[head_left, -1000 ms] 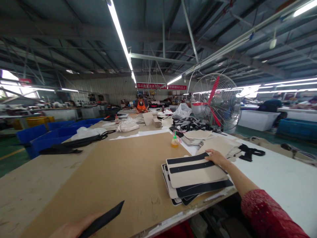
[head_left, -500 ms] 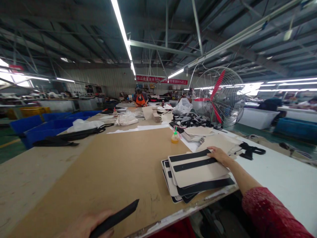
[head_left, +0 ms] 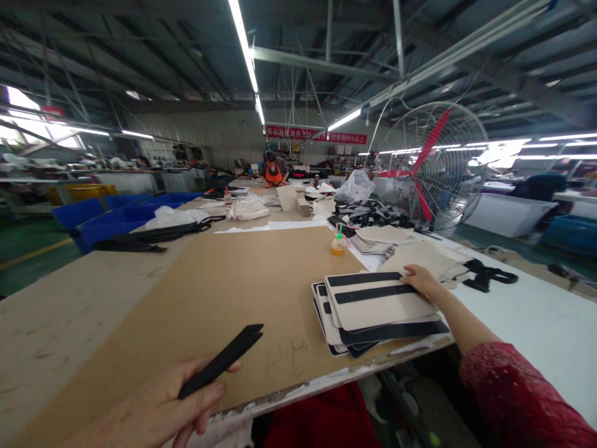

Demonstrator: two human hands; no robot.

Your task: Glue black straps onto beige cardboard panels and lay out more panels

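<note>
My left hand (head_left: 163, 404) is low at the near edge of the brown cardboard sheet (head_left: 224, 286) and grips a narrow black strip (head_left: 222, 359) that points up and to the right. My right hand (head_left: 422, 280) reaches out in a red sleeve and rests on the far right corner of the top beige panel with black stripes (head_left: 380, 300). That panel lies on a fanned stack of like panels (head_left: 340, 333) at the cardboard's right edge. Its fingers lie flat on the panel; I cannot see them curl under it.
A small yellow glue bottle (head_left: 338, 244) stands behind the stack. Beige pieces (head_left: 420, 256) and black straps (head_left: 487, 275) lie to the right on the white table. A large fan (head_left: 431, 168) stands beyond. Blue bins (head_left: 112, 218) line the left. A person in orange (head_left: 274, 171) works far down the table.
My left hand has risen into view with the black strip, moving up and right. My right hand stays on the top panel. The camera has tilted down slightly.
</note>
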